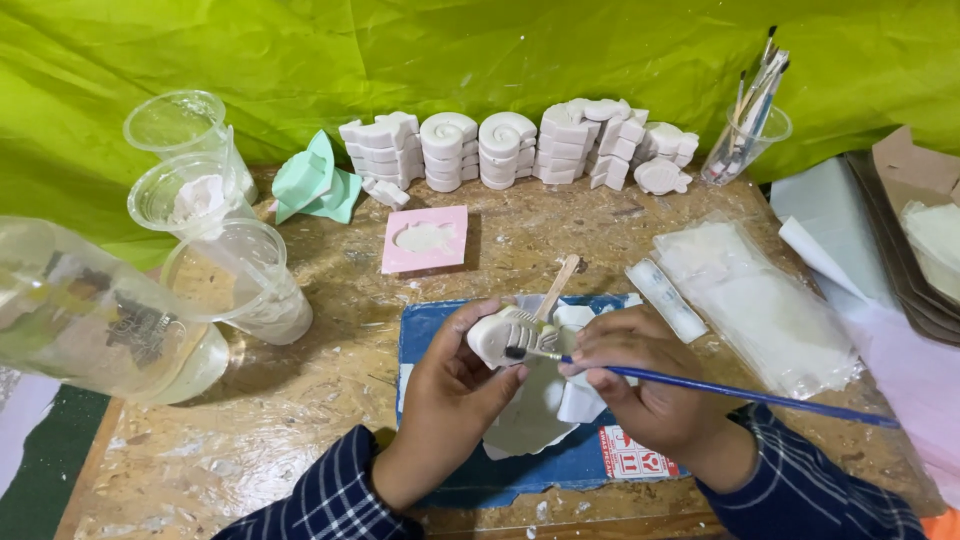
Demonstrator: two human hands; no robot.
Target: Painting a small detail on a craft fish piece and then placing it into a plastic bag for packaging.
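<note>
Holding a white plaster cast (497,338) in a closed grip, the left hand (455,385) tilts it toward the brush. The right hand (645,385) pinches a blue-handled paintbrush (700,385), its bristles touching the cast at about 9 o'clock from that grip. The cast looks unpainted, so the brushwork seems barely begun. Stacked white casts (520,145) line the desk (300,400) at 12 o'clock.

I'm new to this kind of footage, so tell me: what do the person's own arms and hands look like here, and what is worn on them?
Both hands, left hand and right hand, are bare: no gloves, rings or watch show. Each arm wears a long sleeve, dark navy with a thin pale check, reaching the wrist: left sleeve, right sleeve.
</note>
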